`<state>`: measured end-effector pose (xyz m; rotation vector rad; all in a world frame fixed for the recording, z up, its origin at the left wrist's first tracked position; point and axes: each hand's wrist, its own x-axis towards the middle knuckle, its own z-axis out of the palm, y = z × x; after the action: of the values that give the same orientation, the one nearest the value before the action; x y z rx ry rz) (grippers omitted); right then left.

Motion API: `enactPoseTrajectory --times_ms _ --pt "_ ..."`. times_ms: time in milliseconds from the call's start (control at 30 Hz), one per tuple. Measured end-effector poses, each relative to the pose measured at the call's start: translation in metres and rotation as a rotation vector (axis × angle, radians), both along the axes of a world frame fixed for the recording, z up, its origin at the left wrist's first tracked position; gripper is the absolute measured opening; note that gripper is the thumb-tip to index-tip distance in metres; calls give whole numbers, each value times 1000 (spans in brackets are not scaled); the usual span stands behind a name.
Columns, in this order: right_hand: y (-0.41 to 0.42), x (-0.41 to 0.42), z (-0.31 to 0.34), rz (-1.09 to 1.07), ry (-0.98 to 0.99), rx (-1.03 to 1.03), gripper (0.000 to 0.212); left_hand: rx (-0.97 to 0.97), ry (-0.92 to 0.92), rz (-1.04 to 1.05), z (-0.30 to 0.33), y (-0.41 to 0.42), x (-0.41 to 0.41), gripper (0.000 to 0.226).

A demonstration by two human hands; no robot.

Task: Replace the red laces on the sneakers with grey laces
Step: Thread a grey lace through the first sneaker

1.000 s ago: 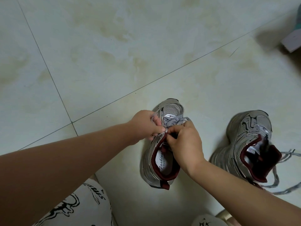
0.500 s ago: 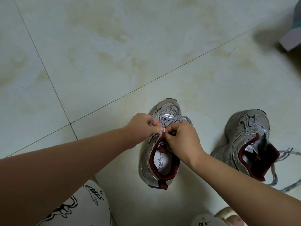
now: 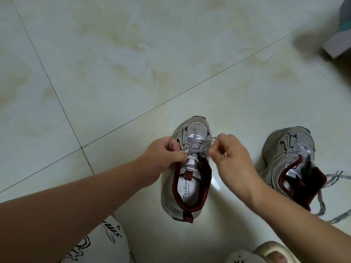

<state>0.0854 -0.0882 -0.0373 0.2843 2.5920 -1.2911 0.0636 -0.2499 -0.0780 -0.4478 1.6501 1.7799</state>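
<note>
A silver sneaker (image 3: pixel 188 194) with dark red lining stands on the floor tiles, toe pointing away from me. A grey lace (image 3: pixel 197 148) crosses its upper eyelets. My left hand (image 3: pixel 163 156) pinches one end of that lace at the shoe's left side. My right hand (image 3: pixel 231 158) pinches the other end and holds it out to the right. The second silver sneaker (image 3: pixel 290 158) stands to the right, and its grey lace (image 3: pixel 334 179) trails loose on the floor. No red lace is in view.
Pale floor tiles (image 3: pixel 133 63) with grout lines stretch ahead. A grey and teal object (image 3: pixel 340 31) sits at the top right corner. My printed white clothing (image 3: pixel 102 243) and a slipper with a toe (image 3: pixel 275 253) fill the bottom edge.
My hands have drawn apart: the right hand has moved out to the right with the lace end, and the shoe's tongue and opening now show between them.
</note>
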Motion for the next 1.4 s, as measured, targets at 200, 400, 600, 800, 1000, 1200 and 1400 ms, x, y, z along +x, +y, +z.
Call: enactPoseTrajectory --times_ms 200,400,600,800,1000,1200,1400 --pt "55 -10 35 -400 125 -235 33 -6 -26 18 2 -5 2 31" --pt "35 -16 36 -577 -283 -1109 36 -79 38 -22 4 -1 3 23" --pt "34 -19 37 -441 -281 -742 38 -291 227 -74 3 3 6 22" --pt "71 -47 60 -580 -72 -803 37 -506 480 -227 8 8 11 30" --pt "70 -50 63 -538 -29 -750 36 -658 815 -334 15 11 21 29" --pt "54 -45 61 -398 -28 -382 14 -672 652 -227 10 9 17 18" --pt "31 -24 32 37 -312 19 17 -711 698 -229 13 7 19 12"
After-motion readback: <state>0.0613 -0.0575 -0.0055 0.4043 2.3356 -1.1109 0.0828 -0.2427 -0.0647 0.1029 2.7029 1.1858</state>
